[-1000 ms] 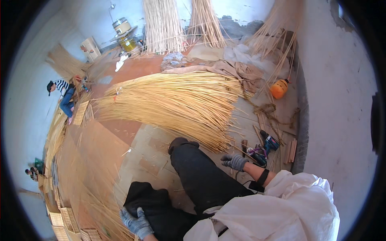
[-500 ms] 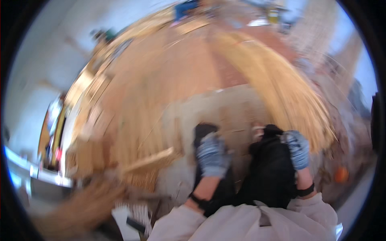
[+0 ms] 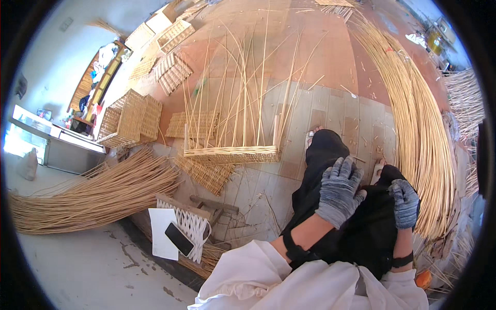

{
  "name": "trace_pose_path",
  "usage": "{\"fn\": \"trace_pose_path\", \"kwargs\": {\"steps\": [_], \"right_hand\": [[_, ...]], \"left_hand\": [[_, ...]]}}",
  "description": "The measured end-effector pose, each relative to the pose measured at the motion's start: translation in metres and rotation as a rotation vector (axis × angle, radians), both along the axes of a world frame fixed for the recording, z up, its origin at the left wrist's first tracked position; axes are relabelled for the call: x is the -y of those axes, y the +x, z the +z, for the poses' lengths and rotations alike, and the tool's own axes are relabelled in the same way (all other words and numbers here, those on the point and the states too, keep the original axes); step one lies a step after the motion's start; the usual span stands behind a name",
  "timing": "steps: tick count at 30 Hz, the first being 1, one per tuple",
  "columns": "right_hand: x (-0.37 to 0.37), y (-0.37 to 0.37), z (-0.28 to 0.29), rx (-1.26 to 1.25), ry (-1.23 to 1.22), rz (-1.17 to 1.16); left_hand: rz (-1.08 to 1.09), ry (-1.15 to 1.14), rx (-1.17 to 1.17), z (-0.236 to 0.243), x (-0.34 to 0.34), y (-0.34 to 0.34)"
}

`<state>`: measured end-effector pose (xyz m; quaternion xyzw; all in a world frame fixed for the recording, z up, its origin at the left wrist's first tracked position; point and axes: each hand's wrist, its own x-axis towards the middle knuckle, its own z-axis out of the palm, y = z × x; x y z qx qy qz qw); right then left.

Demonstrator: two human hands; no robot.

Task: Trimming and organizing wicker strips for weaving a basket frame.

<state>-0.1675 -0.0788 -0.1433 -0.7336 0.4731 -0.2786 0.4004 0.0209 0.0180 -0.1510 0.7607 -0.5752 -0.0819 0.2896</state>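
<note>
Both my hands wear grey knitted gloves, and I sit with black-trousered legs beneath them. My left hand (image 3: 340, 194) lies on my left thigh, palm down, its fingers stretched and slightly apart. On my right knee rests my right hand (image 3: 404, 204), its fingers laid over the black cloth and partly hidden; nothing shows in it. Ahead and to the left stands an unfinished wicker piece (image 3: 232, 153), a woven band with long upright rods rising from it. It is apart from both hands.
A long bundle of pale rods (image 3: 413, 119) lies along the right, another bundle (image 3: 98, 194) at left. Woven baskets (image 3: 129, 121) stand far left. A phone (image 3: 179, 238) and white sheet (image 3: 161, 235) lie on a woven-strap seat (image 3: 194, 227). Rod scraps dot the tiles.
My view has turned left and is now sharp, so my legs appear farther right. Both hands stay on my legs; the left one's fingers now show spread.
</note>
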Motion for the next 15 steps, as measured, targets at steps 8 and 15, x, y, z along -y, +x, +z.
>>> {"fn": "trace_pose_path", "kwargs": {"steps": [8, 15], "right_hand": [[0.017, -0.031, -0.004, 0.233, -0.052, -0.309], [0.027, -0.044, -0.012, 0.073, -0.12, -0.265]], "left_hand": [[1.103, 0.293, -0.82, -0.133, -0.052, 0.218], [1.616, -0.119, -1.3, -0.248, -0.067, 0.339]]}}
